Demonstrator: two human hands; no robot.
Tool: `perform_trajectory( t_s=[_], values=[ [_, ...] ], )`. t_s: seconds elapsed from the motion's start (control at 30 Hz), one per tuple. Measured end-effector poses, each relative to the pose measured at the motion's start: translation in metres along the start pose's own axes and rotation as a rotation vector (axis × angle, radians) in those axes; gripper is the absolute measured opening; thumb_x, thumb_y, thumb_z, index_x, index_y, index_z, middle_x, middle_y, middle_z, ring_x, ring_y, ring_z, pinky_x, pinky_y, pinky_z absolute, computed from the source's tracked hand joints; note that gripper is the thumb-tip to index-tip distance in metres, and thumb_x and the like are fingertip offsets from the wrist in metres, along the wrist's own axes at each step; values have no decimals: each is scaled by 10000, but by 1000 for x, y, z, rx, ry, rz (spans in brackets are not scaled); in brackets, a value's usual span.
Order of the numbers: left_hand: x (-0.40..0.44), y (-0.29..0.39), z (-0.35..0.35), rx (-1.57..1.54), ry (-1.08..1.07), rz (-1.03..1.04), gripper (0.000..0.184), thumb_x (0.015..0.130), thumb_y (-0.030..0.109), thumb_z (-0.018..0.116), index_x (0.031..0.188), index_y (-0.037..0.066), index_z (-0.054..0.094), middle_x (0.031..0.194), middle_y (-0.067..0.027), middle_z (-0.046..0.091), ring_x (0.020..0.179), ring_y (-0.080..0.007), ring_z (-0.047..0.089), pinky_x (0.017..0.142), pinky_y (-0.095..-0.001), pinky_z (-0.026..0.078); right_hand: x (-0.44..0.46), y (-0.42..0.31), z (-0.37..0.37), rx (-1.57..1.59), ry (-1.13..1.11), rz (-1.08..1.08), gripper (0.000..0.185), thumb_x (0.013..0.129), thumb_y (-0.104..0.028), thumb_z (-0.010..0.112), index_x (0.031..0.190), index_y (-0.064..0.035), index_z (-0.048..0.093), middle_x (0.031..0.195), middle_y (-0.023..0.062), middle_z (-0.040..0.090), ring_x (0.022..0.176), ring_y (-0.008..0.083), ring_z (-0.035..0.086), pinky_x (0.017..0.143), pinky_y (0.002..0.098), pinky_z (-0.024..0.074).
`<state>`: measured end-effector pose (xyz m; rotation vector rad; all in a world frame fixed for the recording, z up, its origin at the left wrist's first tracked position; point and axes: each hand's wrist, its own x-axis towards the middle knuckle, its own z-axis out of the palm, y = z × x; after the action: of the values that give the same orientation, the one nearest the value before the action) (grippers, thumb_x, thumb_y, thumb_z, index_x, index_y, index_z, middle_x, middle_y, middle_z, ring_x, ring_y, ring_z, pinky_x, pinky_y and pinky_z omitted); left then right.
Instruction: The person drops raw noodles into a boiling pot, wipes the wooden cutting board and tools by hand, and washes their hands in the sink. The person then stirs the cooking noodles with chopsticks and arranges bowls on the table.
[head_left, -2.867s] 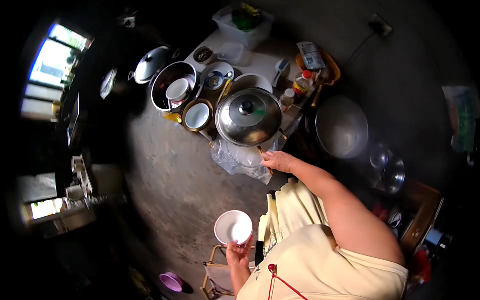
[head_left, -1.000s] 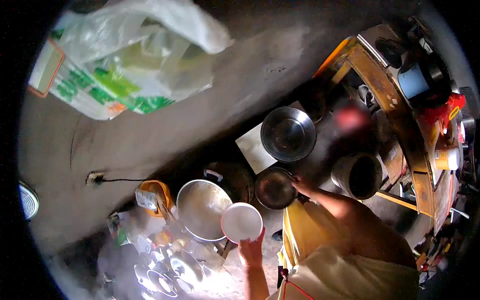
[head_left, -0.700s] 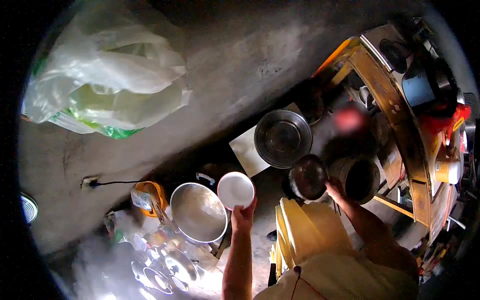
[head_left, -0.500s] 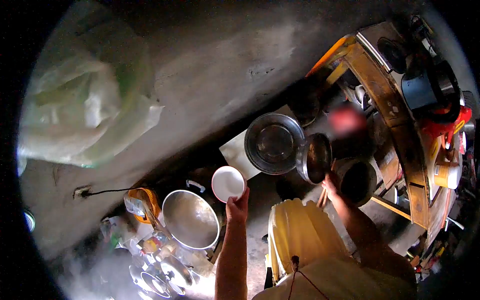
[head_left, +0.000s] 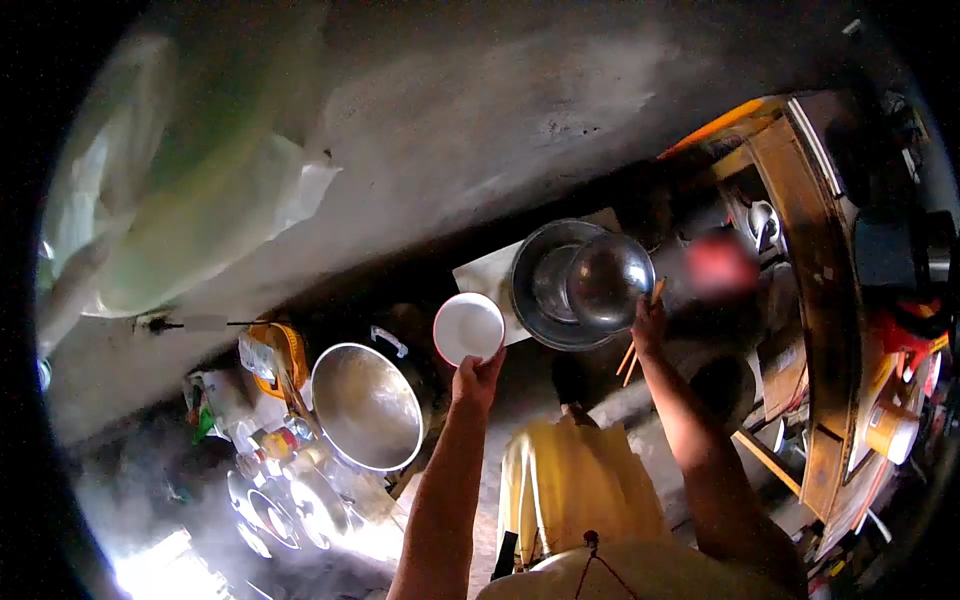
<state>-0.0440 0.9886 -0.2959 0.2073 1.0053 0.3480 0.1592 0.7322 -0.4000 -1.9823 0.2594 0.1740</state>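
In the head view my left hand (head_left: 477, 378) grips the rim of a white bowl (head_left: 468, 329) with a reddish edge. My right hand (head_left: 648, 325) is closed on the edge of a shiny metal bowl (head_left: 608, 280), and a pair of wooden chopsticks (head_left: 628, 362) sticks out by the same hand. That metal bowl overlaps the right part of a wider metal basin (head_left: 540, 325); whether the two touch, I cannot tell. A pale board (head_left: 483, 275) lies partly beneath the basin.
A large steel pot (head_left: 368, 408) stands at lower left, near an orange basket (head_left: 285, 355) and several pot lids (head_left: 270, 515). A wooden shelf frame (head_left: 812, 300) runs along the right. Plastic sheeting (head_left: 215, 230) hangs at upper left.
My right hand has moved up and left, bringing the metal bowl from beside the basin to over it. My left hand still holds the white bowl. The camera view has shifted.
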Motion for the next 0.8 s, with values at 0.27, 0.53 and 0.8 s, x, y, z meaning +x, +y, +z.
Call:
perform_trajectory(
  t_s=[0.27, 0.53, 0.8],
  values=[
    [39, -19, -21, 72, -117, -12, 485, 748, 22, 380, 1205, -106, 281, 1163, -219, 449, 1063, -340, 487, 949, -398, 409, 43, -106, -31, -205, -100, 135, 364, 848, -281, 536, 1083, -4, 509, 744, 50, 506, 684, 157, 458, 614, 302, 380],
    [41, -41, 1, 109, -112, 109, 481, 837, 145, 475, 1259, 11, 288, 1174, -157, 455, 1033, -276, 508, 909, -383, 430, 60, -87, -41, -37, -47, -42, 363, 834, -240, 529, 1107, -1, 509, 973, 85, 514, 878, 205, 474, 748, 325, 394],
    [13, -38, -30, 304, 90, -27, 486, 846, 326, 534, 1256, 150, 341, 1082, -56, 510, 961, -226, 522, 795, -451, 455, 13, -63, -102, -1064, -418, -538, 369, 833, -185, 493, 1132, 32, 497, 1136, 167, 525, 1075, 270, 476, 913, 336, 352]
  ],
)
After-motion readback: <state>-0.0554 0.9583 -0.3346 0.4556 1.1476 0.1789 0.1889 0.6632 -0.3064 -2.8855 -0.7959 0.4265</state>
